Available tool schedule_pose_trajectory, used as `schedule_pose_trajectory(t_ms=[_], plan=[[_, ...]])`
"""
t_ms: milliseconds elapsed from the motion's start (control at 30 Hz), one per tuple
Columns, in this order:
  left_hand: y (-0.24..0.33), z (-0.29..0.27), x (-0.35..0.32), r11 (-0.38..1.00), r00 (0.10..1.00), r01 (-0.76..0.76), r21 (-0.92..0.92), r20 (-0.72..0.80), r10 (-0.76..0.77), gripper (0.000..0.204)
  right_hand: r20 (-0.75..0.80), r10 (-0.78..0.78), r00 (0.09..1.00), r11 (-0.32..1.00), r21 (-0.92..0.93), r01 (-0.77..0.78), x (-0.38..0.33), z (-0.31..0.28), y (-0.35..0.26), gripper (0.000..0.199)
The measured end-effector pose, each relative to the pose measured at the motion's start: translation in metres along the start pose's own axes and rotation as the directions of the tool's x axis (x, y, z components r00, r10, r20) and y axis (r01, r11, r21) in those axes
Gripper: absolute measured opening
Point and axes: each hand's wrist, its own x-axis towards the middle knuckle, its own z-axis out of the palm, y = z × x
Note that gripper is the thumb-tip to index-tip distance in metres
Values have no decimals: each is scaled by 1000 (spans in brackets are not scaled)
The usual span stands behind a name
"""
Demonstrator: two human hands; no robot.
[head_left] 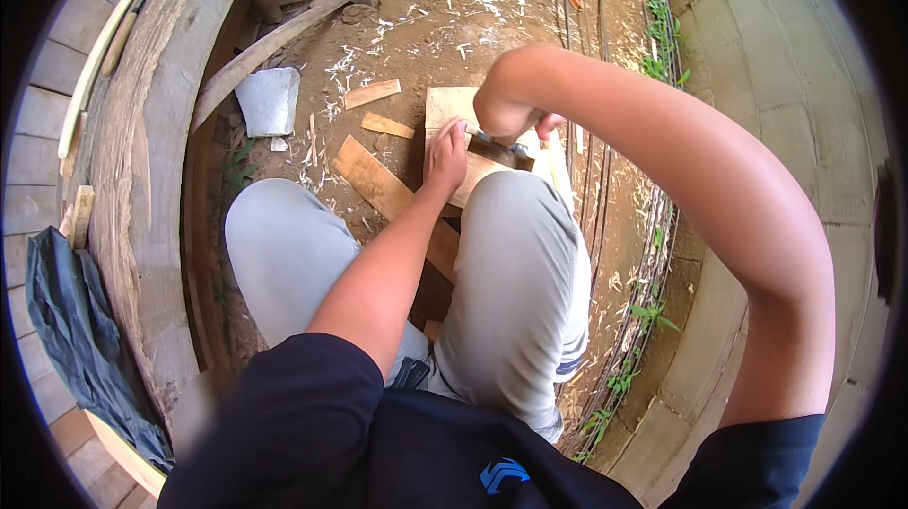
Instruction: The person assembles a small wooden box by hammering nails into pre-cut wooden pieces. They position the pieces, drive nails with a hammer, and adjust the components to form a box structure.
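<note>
A long curved grey timber beam bounded the dirt floor on the left. A grey stone slab and three loose pale wood offcuts lay among shavings. The square pale wooden board sat ahead of the knees. The left hand pressed flat on it, grip wide. The right hand, arm bent over, held a small metal-bladed tool in a fisted grip.

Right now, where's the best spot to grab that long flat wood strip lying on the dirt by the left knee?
Probably the upper-left end of the long wood strip. That end lies bare on the dirt, while the lower end runs under the left hand's forearm and between the knees. It is thin and flat, so pinch its two long edges from above.
</note>
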Motion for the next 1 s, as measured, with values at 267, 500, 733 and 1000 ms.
schedule_pose_trajectory(t_ms=[267,500,733,1000], plan=[[-1,8,0,997,998,10,-75,59,-5,54,-348,-467,813,855,55,515,-26,16,46,27],[2,1,-1,987,995,-102,121,25,99,41,-941,-300,154,-256,235,938,33,97,71,21],[17,-5,-1,960,992,-126,249,18,125,35,-959,179,-221,-129,-246,961,64,110,25,34],[-14,8,6,977,976,-211,42,-49,213,38,-890,305,-338,-88,-380,921,61,117,20,32]])
